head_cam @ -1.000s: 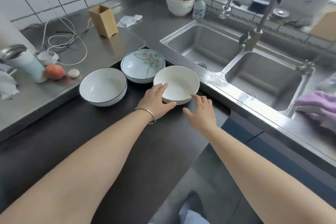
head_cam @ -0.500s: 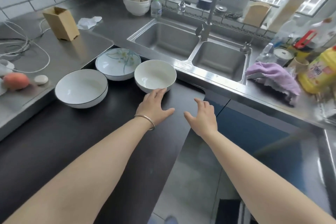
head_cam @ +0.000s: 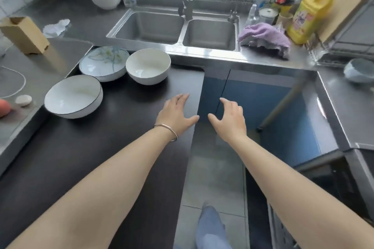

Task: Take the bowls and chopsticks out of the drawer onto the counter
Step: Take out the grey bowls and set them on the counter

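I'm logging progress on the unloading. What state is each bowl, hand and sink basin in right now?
Black-rimmed bowl: upright, empty, on dark counter.
Floral bowl: upright, empty.
White bowl: upright, empty, released.
Left hand: open, holding nothing.
Right hand: fingers loosely curled, empty.
Sink basins: empty.

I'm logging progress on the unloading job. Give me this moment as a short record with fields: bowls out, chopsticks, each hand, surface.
bowls out: three, namely black-rimmed bowl, flowered bowl, plain white bowl
surface: dark counter
chopsticks: none visible
left hand: open, holds nothing, above the counter edge
right hand: fingers loosely curled, holds nothing
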